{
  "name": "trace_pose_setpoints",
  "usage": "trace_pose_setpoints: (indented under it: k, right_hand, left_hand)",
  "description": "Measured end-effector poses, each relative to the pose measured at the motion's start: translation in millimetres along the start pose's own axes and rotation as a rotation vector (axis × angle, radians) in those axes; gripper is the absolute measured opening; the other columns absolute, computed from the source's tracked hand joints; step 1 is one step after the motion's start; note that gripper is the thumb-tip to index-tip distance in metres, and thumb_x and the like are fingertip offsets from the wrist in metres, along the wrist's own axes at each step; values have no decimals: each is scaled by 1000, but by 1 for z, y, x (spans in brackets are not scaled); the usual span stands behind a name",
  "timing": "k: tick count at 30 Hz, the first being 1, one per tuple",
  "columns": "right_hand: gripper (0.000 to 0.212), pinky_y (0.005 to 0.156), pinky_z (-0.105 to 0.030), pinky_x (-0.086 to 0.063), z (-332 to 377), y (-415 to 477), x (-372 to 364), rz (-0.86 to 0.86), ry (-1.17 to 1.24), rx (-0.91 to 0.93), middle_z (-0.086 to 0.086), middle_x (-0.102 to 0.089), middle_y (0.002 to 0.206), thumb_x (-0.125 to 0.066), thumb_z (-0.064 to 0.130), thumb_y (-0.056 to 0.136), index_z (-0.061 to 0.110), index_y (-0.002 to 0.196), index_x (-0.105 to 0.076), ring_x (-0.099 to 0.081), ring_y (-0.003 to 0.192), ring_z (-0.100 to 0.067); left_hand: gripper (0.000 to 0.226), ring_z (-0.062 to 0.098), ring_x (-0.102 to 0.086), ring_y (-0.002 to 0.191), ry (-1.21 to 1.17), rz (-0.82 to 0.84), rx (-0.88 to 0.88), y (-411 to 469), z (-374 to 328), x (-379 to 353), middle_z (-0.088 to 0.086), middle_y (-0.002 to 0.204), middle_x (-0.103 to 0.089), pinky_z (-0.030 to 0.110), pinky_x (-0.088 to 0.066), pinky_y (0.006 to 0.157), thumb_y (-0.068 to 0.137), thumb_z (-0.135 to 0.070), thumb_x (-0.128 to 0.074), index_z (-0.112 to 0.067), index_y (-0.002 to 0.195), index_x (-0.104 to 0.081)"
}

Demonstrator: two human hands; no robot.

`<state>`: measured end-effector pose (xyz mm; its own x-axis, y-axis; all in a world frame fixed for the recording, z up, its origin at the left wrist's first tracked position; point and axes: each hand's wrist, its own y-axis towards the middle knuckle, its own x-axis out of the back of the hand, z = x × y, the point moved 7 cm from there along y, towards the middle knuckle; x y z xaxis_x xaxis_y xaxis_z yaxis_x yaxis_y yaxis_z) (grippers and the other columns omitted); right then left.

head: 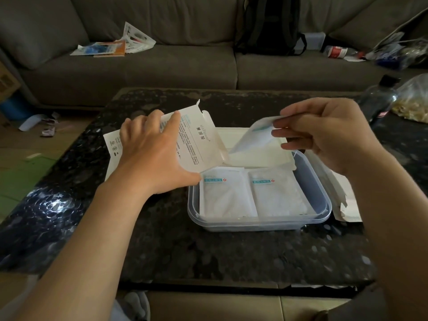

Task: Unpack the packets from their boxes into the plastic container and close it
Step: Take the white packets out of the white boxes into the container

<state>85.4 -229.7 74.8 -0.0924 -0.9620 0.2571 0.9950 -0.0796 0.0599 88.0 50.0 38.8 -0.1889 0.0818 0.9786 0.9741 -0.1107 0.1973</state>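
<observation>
**A:** What are the fingers doing?

**B:** The fingertips [286, 123] of the right hand [324, 133] are pinching one packet [252, 140] by its top edge. It is hanging tilted over the 12 o'clock side of the plastic container [324, 205], with its lower corner at the mouth of the box [196, 140]. The left hand [148, 156] is wrapping its fingers around that one open box and holding it tilted at the container's 10 o'clock.

**A:** How many packets are lying inside?

**B:** Two flat packets are lying side by side, one in the 9 o'clock half [225, 195] and one in the 3 o'clock half [278, 195]. So three are showing in all.

**A:** And around it?

**B:** One flat carton [111, 144] is lying at 9 o'clock and another [345, 200] at 3 o'clock. One dark bottle [378, 100] is standing at 2 o'clock on the table [162, 239].
</observation>
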Motion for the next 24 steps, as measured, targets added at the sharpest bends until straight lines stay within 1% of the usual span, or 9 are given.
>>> trace_pose_setpoints:
  k: [1,3,6,8,12,15,18,20,24]
  right_hand:
    - [13,66,-33,-64,2,-1,0,33,-69,29,-5,-79,87,-60,4,97,6,99,-73,-78,79,-22]
    - [8,65,-36,-65,4,-2,3,43,-170,62,-4,-77,78,-66,12,93,8,97,-72,-77,70,-22]
    - [9,63,-40,-65,8,-3,8,8,-210,42,-5,-70,61,-64,17,96,9,97,-67,-70,53,-20]
    - [13,63,-41,-63,9,-2,13,1,-219,33,-4,-64,53,-61,18,99,7,96,-66,-63,45,-19]
    - [21,60,-42,-59,8,-3,18,10,-225,2,-3,-56,46,-57,19,102,3,89,-64,-54,39,-19]
    - [23,56,-37,-54,2,-2,15,60,-248,-81,-2,-51,42,-57,18,102,3,85,-64,-51,38,-19]
    - [24,50,-32,-51,-14,0,2,126,-331,-188,-3,-52,44,-58,20,102,4,85,-65,-51,39,-20]
    - [23,49,-31,-53,-23,5,-3,110,-372,-223,-8,-58,53,-59,24,102,6,89,-67,-54,38,-18]
    - [12,45,-26,-53,-31,21,-12,83,-551,-157,-10,-69,73,-64,24,99,13,98,-63,-62,39,-17]
  left_hand:
    - [134,34,-16,143,1,0,0,0,0,0,5,156,-17,56,-8,121,51,-84,-70,-28,154,-6]
    - [133,34,-16,143,-4,4,-4,0,0,0,4,156,-17,56,-8,121,51,-83,-71,-28,154,-7]
    - [132,33,-16,143,-13,10,-13,0,-2,-1,4,155,-17,56,-8,121,52,-81,-72,-28,154,-7]
    - [132,33,-17,142,-14,5,-17,0,-2,-2,4,155,-18,55,-9,121,52,-81,-72,-28,153,-7]
    - [131,34,-20,141,-19,-12,-24,0,-2,-2,4,153,-21,55,-11,120,49,-82,-69,-28,153,-9]
    - [132,33,-20,141,-22,-17,-32,0,-4,-1,4,153,-22,54,-12,120,49,-82,-70,-28,153,-9]
    - [131,33,-20,141,-24,-15,-38,0,-7,-1,4,153,-21,53,-10,120,51,-80,-74,-28,153,-9]
    - [131,33,-20,141,-25,-16,-40,0,-8,-2,3,153,-21,53,-10,121,51,-80,-74,-28,153,-10]
    - [130,32,-20,140,-32,-10,-40,-1,-9,-2,2,152,-22,51,-9,120,50,-79,-73,-29,152,-10]
